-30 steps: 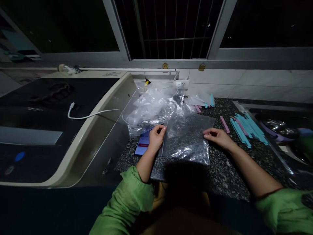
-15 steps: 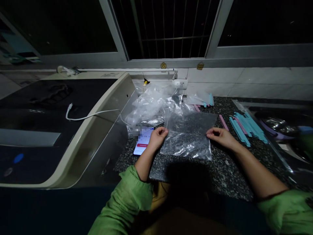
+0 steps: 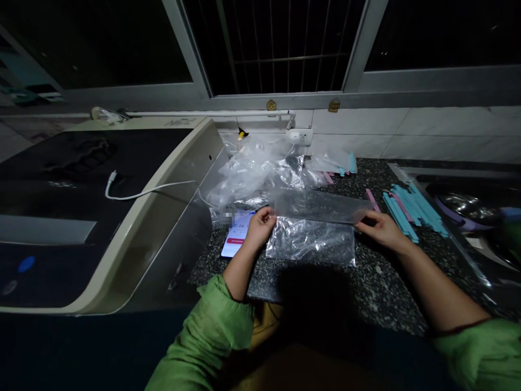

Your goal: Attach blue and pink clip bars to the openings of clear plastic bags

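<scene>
A clear plastic bag (image 3: 319,206) is stretched between my two hands, a slanting band of it catching a grey sheen. My left hand (image 3: 260,228) pinches its left end, thumb against fingers. At the right end, my right hand (image 3: 380,230) has the corner in a similar pinch. Below that band, crinkled clear plastic (image 3: 311,244) lies flat on the dark speckled counter (image 3: 378,288). Whether it is part of the same bag or a second one, I cannot tell. Close to my left hand is a lit phone (image 3: 234,247).
Loose clear bags (image 3: 256,168) are heaped behind my hands. Blue strips (image 3: 423,212) and a pink strip (image 3: 372,200) lie to the right, beside a sink (image 3: 459,258) holding a metal bowl (image 3: 468,206). A washing machine (image 3: 183,168) with a white cable (image 3: 163,187) stands left.
The bag's held part has folded into a narrower band, leaving the crinkled plastic below more exposed. My right hand has moved slightly right; my left hand has shifted slightly left.
</scene>
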Available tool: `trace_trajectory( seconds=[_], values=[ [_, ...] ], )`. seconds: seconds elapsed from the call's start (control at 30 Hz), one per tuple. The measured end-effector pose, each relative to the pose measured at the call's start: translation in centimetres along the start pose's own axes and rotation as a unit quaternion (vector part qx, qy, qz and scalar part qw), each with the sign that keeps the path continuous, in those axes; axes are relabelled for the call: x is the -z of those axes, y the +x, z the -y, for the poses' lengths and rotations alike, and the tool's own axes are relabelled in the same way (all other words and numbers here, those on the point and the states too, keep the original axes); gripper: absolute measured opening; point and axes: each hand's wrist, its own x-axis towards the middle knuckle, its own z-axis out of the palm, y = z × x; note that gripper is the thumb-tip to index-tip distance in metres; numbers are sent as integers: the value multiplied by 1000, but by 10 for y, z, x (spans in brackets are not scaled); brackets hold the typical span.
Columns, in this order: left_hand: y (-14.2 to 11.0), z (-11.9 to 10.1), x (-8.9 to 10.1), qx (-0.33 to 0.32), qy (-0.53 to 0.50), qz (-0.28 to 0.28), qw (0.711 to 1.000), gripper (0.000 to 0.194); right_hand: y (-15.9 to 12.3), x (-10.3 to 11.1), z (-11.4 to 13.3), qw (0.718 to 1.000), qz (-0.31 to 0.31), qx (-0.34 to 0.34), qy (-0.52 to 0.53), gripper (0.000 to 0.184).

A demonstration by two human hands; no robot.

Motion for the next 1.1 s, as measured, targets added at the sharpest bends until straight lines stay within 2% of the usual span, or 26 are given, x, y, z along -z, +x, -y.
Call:
trace_trajectory(
  seconds=[0.2,0.37,0.5,0.6,0.7,0.83,0.9,1.03,1.1],
  values=[
    [-3,-6,0,-2,8,1,1000,3,-1,4,6,999,43,17,4,44],
    [-5,-10,1,32,-1,18,999,6,-3,4,7,993,119,0,3,42],
    [-6,-12,0,23,0,27,999,8,-3,-2,8,993,98,-56,35,41],
    [-8,-13,-1,0,7,39,999,8,-2,-6,11,988,111,-89,63,48],
    [-9,-13,-1,-41,23,46,998,10,-1,-9,15,988,121,-85,47,51],
    [-10,-12,-1,-79,29,59,995,13,-1,-13,13,981,177,-83,11,47],
    [-10,-10,-1,-88,30,65,994,14,-1,-13,9,979,185,-87,7,47],
    [-9,-3,-1,-66,24,95,993,16,-1,-11,1,979,175,-101,1,50],
    [-10,0,-2,-40,-13,113,993,21,-1,-9,-1,980,169,-106,0,51]
  ],
)
